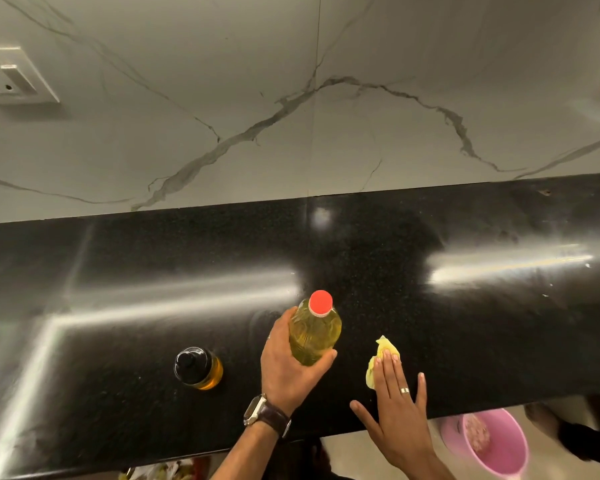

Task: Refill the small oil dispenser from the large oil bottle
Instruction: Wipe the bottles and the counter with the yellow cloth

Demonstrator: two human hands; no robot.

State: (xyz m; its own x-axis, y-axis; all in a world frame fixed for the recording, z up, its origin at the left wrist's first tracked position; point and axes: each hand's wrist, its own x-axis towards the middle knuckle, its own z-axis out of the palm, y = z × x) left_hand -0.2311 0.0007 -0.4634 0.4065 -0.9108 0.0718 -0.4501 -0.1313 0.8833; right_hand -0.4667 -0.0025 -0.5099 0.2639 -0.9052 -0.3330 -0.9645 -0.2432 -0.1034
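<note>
Lower left of centre: the small oil dispenser (pixel 198 368) is standing capped on the black surface (pixel 465 341), apart from both hands. At lower centre, the left hand (pixel 288 365) is wrapping its fingers (pixel 326 356) around the large oil bottle (pixel 314 332), red cap (pixel 320 302) on. Nearly full, the bottle is likely heavy and slippery; mid-body grip is advisable. Lower right: the right hand (pixel 400 415) is lying flat, fingers spread, fingertips touching a yellow cloth (pixel 381 358).

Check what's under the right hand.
A yellow cloth lies on the black counter under the fingers of the right hand. Its top and left edge show; the rest is covered.
</note>
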